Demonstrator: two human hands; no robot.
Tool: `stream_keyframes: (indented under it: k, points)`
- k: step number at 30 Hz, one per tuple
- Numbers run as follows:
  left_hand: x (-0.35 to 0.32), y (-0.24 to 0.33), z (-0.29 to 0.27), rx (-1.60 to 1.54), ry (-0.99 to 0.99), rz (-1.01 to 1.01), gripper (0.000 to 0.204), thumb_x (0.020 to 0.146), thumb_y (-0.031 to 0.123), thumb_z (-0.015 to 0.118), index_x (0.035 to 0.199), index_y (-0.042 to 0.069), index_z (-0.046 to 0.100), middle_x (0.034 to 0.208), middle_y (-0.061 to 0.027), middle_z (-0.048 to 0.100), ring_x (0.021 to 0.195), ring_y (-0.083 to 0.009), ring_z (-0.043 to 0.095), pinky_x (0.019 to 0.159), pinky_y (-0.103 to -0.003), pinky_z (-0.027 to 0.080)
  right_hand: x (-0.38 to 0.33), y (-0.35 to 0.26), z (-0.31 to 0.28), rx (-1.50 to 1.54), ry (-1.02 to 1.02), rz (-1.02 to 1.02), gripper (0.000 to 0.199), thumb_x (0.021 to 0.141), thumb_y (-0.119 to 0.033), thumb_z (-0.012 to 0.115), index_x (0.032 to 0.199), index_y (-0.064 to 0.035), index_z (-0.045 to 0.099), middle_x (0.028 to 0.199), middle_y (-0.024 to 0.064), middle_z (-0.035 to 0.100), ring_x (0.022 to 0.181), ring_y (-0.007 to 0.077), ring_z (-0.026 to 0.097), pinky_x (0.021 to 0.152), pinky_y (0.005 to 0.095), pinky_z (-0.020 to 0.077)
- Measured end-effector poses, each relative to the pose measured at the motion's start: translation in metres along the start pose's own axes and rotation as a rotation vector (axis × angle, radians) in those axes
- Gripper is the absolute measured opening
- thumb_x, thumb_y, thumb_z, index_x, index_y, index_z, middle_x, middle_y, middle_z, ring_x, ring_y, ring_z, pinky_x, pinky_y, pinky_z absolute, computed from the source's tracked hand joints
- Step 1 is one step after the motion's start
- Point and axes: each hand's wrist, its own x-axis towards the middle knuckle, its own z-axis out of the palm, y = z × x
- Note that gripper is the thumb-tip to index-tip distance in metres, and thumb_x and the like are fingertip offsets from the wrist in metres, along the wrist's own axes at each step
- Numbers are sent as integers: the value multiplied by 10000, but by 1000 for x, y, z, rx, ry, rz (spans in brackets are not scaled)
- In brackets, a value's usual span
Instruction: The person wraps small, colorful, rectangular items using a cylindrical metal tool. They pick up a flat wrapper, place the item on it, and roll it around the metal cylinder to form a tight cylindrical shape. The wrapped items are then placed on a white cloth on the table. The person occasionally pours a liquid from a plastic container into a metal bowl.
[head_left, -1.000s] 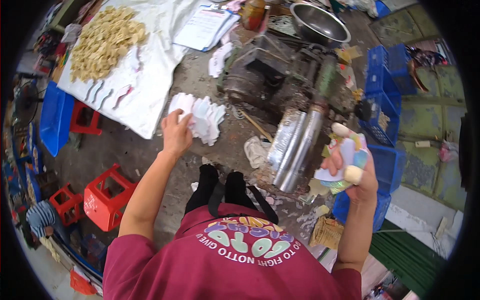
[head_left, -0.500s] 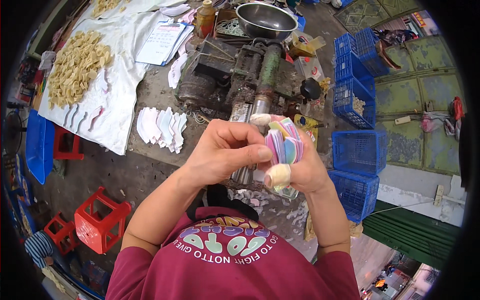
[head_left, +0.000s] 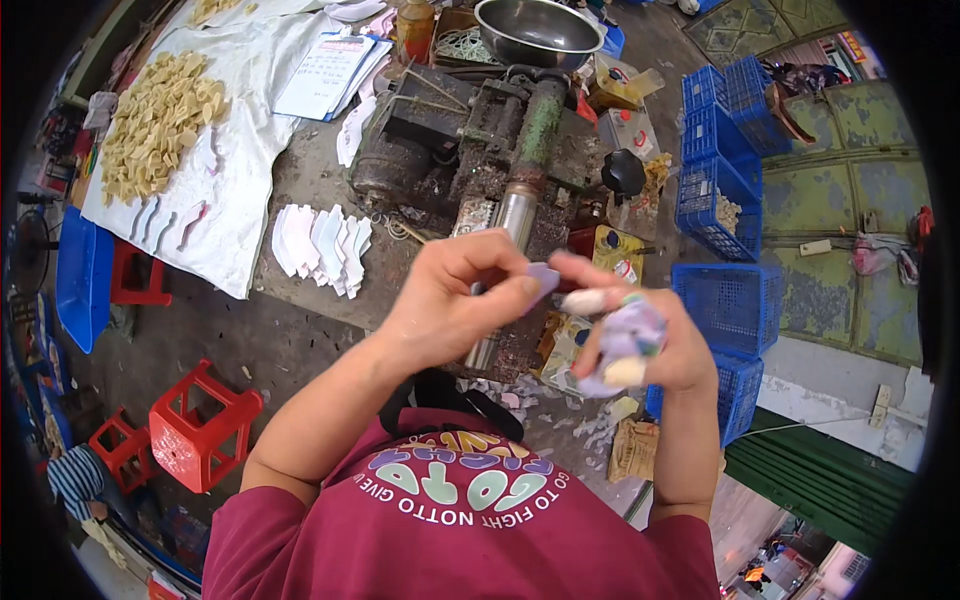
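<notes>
Thumb and fingertips of my left hand [head_left: 440,300] pinch a small lilac piece [head_left: 542,281] of flat, thin material in front of the machine's metal roller [head_left: 516,216]. Smeared by motion, my right hand [head_left: 680,345] is curled around a bundle of pastel pieces [head_left: 636,326], lilac with some green and blue. Pale wraps cover two of its fingers. The hands are slightly apart, above the near end of the greasy machine [head_left: 470,140]. On the bench left of the machine lie rows of curved pastel pieces [head_left: 322,252].
A heap of yellowish pieces [head_left: 160,125] and a clipboard [head_left: 322,78] lie on white sheeting at the left. Behind the machine stands a metal bowl [head_left: 540,32]. Blue crates [head_left: 725,300] line the right side. Red stools [head_left: 205,425] stand at lower left.
My right hand has moved right and down with its bundle, away from the left. A lilac piece now shows alone in my left fingers, which were against the bundle before.
</notes>
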Motion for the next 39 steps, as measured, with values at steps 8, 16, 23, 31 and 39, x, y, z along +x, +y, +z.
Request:
stream_keyframes:
  k: [8,16,23,31,39]
  points:
    - [-19,-24,-40,699,195,170,237,779,67,725,1006,25,670,856,-71,558,805,-179,558,726,-291,450,22,7,-22,-294,-86,304,616,657,-114,776,1227,-11,566,1092,38,606,945,114,584,825,269,474]
    - [-27,-56,-51,745,297,222,176,748,44,736,915,26,684,876,-110,567,818,-236,580,706,-313,454,40,-2,-9,-128,54,231,607,683,-117,758,1233,15,540,1084,96,640,824,165,650,755,305,529]
    - [-36,-60,-176,636,862,108,57,855,56,664,849,0,670,776,9,634,714,-56,535,673,-221,435,20,13,-10,197,255,-53,630,667,-170,764,1197,21,482,757,146,619,682,270,669,777,457,555]
    - [-95,-113,-281,1520,475,167,94,759,89,686,852,75,681,815,-86,567,815,-271,568,723,-380,426,43,18,22,334,213,-38,789,646,-177,752,1322,45,413,757,84,542,695,217,613,850,448,519]
    - [-54,-59,-131,732,429,162,214,763,80,702,970,31,681,919,-89,615,903,-213,603,787,-297,453,54,6,52,0,308,30,758,646,-79,778,1326,5,456,1069,56,585,970,141,576,904,308,451]
